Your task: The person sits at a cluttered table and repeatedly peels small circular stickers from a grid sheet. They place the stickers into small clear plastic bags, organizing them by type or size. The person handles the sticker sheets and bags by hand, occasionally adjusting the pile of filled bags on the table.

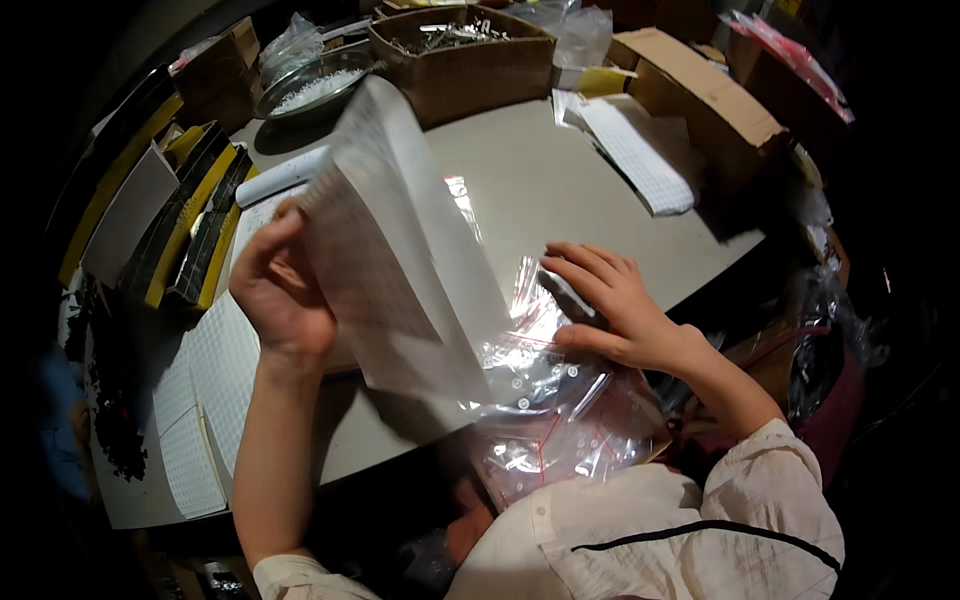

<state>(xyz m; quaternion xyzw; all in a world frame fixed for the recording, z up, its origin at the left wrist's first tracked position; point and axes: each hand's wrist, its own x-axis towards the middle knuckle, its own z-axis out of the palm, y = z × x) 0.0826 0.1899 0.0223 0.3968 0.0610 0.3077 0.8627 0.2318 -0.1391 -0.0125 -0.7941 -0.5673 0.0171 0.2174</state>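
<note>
The left hand (283, 290) has its fingers curled around the edge of a stack of white sheets (400, 250), lifted above the counter (540, 170). The right hand (610, 305) lies with spread fingers on clear plastic bags (545, 400) at the counter's near edge, gripping nothing.

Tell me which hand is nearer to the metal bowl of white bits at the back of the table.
Left. The left hand, holding up a white sheet, is just in front of the metal bowl. The right hand rests on clear plastic bags, farther away.
</note>
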